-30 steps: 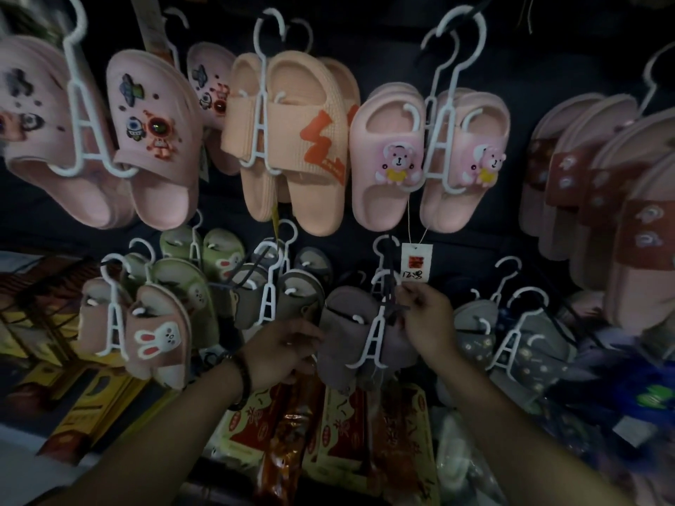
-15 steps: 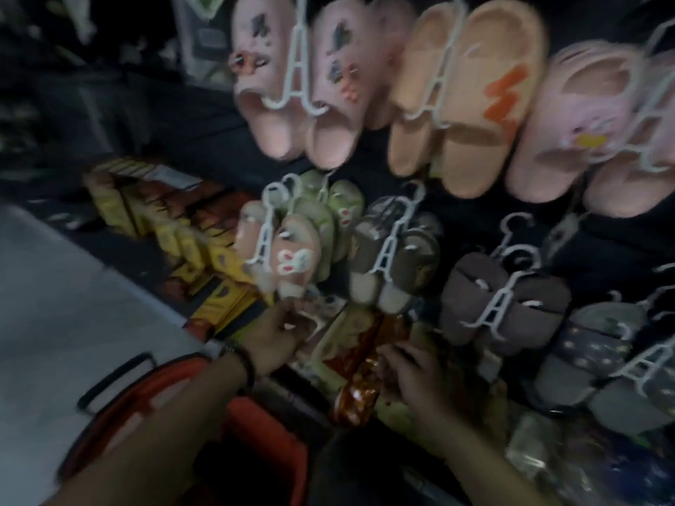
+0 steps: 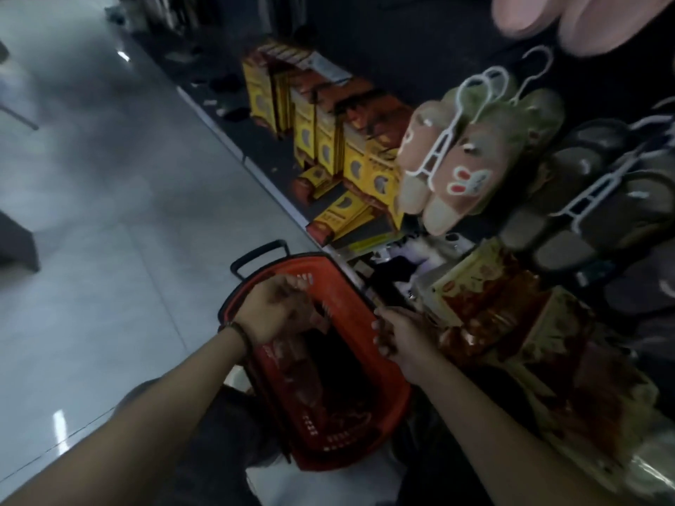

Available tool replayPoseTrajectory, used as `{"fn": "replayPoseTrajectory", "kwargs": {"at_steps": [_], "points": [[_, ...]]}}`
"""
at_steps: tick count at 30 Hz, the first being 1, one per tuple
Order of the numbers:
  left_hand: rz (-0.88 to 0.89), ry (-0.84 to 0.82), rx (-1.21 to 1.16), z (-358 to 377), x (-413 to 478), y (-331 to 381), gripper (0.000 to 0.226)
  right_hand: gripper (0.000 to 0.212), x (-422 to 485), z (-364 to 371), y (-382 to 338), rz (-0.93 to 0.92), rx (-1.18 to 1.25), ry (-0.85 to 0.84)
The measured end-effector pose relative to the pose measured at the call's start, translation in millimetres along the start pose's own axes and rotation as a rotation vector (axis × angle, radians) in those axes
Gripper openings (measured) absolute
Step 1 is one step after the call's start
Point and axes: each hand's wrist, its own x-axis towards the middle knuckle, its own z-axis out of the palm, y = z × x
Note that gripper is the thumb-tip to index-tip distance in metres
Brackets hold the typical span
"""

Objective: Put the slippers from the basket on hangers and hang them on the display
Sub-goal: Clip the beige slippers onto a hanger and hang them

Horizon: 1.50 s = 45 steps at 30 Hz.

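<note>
A red plastic basket [image 3: 392,398] with a black handle stands on the floor below me. Its inside is dark and blurred, and I cannot make out slippers in it. My left hand [image 3: 275,310] hangs over the basket's far end with loosely curled fingers pointing down, holding nothing I can see. My right hand [image 3: 400,336] is at the basket's right rim with fingers loosely bent and nothing in them. On the display to the right hang pink bunny slippers [image 3: 460,180] on a white hanger [image 3: 443,146], with dark brown slippers [image 3: 599,217] beside them.
Yellow and red boxes [image 3: 328,140] line the low shelf beyond the basket. Packaged goods in red and cream wrappers [image 3: 511,323] lie on the shelf by my right hand. Pale pink slippers [image 3: 569,16] hang at the top right. Grey tiled floor [image 3: 109,213] spreads to the left.
My view has swung down and left from the display to the basket. Both hands left the hanging brown slippers and dropped to the basket.
</note>
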Motion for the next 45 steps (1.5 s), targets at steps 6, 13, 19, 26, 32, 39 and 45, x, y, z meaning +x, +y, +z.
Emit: {"fn": "replayPoseTrajectory", "kwargs": {"at_steps": [6, 13, 19, 26, 32, 39, 45], "points": [[-0.155, 0.03, -0.046, -16.0, 20.3, -72.6, 0.011, 0.012, 37.8, 44.4, 34.9, 0.109, -0.095, 0.007], [-0.374, -0.049, 0.145, -33.9, 63.7, -126.1, 0.027, 0.012, 87.6, 77.1, 56.6, 0.214, -0.223, 0.004], [-0.32, -0.052, 0.361, -33.3, 109.3, -157.1, 0.039, 0.015, 132.4, 103.0, 84.3, 0.308, -0.308, -0.049], [-0.355, -0.248, 0.7, -18.7, 157.1, -192.6, 0.072, 0.018, 176.7, 136.5, 116.0, 0.489, -0.312, -0.091], [-0.344, -0.115, 0.896, 14.1, 156.8, -215.9, 0.082, 0.049, 208.9, 147.3, 131.8, 0.537, -0.298, -0.039], [-0.372, -0.167, 1.069, 32.8, 159.3, -224.1, 0.057, 0.089, 237.4, 143.9, 154.7, 0.521, -0.237, -0.066], [-0.254, -0.444, 0.846, 73.6, 138.1, -226.3, 0.058, 0.087, 234.4, 152.9, 142.3, 0.54, -0.16, -0.106]]}}
